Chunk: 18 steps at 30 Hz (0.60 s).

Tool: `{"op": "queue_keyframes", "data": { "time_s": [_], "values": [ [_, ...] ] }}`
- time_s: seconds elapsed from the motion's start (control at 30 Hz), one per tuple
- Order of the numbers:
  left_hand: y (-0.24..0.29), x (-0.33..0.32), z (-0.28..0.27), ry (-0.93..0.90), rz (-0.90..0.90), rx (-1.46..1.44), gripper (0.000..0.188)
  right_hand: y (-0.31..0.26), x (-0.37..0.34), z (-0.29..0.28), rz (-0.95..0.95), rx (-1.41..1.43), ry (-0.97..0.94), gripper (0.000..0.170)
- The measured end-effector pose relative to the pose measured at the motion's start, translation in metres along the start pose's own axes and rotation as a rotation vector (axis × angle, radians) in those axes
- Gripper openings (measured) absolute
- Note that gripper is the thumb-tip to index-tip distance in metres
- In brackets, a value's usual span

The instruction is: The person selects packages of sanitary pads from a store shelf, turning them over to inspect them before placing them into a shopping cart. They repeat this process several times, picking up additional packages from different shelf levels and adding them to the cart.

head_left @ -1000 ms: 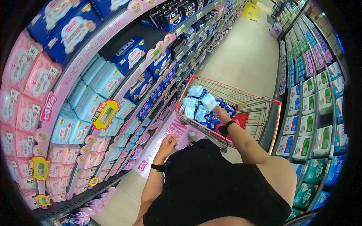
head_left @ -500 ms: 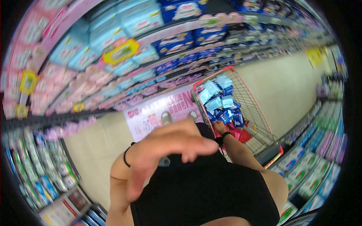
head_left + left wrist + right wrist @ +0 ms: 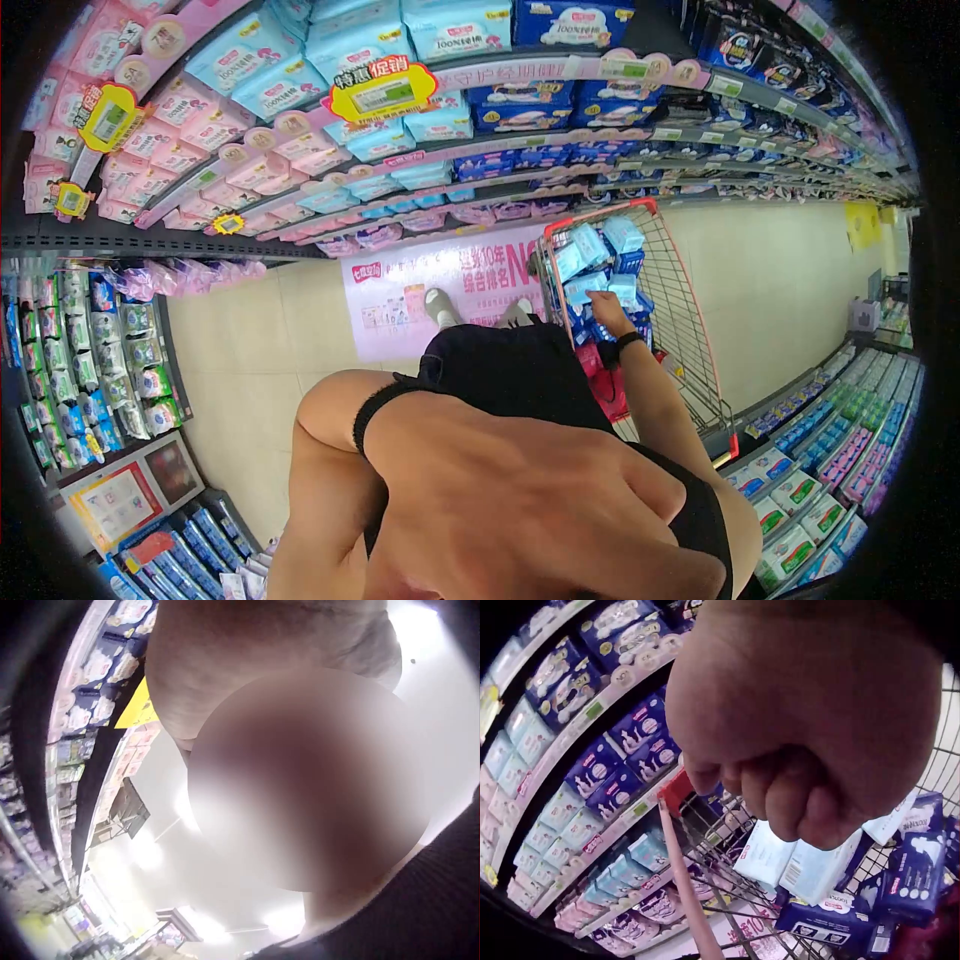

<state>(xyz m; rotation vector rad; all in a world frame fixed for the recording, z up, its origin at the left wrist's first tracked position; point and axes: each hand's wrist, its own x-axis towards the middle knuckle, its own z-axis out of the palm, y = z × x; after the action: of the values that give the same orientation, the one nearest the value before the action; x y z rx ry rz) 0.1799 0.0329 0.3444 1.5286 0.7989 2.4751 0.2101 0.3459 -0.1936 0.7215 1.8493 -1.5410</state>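
Note:
My left hand (image 3: 540, 500) is raised close to the head camera, its back towards the lens and a dark band at the wrist. In the left wrist view the same hand (image 3: 277, 645) is beside a large blurred patch. My right hand (image 3: 612, 315) hangs over the shopping cart (image 3: 690, 300), a black band at its wrist. In the right wrist view its fingers (image 3: 784, 802) are curled in, with nothing seen in them. Light blue packs (image 3: 825, 866) lie right behind those fingers, among dark blue packs (image 3: 915, 862) in the cart.
Shelves of light blue packs (image 3: 360, 35) and pink packs (image 3: 175, 135) run along the far side. Yellow price signs (image 3: 385, 92) hang on the rails. A pink floor poster (image 3: 390, 290) lies by my shoes. More shelves stand at the left and lower right.
My left hand has risen from in front of my body to near the head camera. My right hand released a light blue pack, drew back, then moved forward over the packs. The view has turned.

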Motion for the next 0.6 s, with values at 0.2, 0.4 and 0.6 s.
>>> {"op": "queue_keyframes", "data": {
  "time_s": [0.2,0.4,0.6],
  "values": [
    [0.027,-0.001,-0.026,-0.126,-0.045,-0.038,0.085,0.015,-0.007,0.020,-0.101,0.054,0.123,0.029],
    [0.068,-0.018,-0.043,-0.193,-0.095,-0.007,0.102,-0.140,-0.051,0.075,-0.339,0.493,0.014,0.033],
    [0.096,-0.092,-0.090,-0.118,-0.153,0.205,0.112,-0.321,-0.111,0.133,-0.852,0.249,-0.209,0.052]
  ]
}}
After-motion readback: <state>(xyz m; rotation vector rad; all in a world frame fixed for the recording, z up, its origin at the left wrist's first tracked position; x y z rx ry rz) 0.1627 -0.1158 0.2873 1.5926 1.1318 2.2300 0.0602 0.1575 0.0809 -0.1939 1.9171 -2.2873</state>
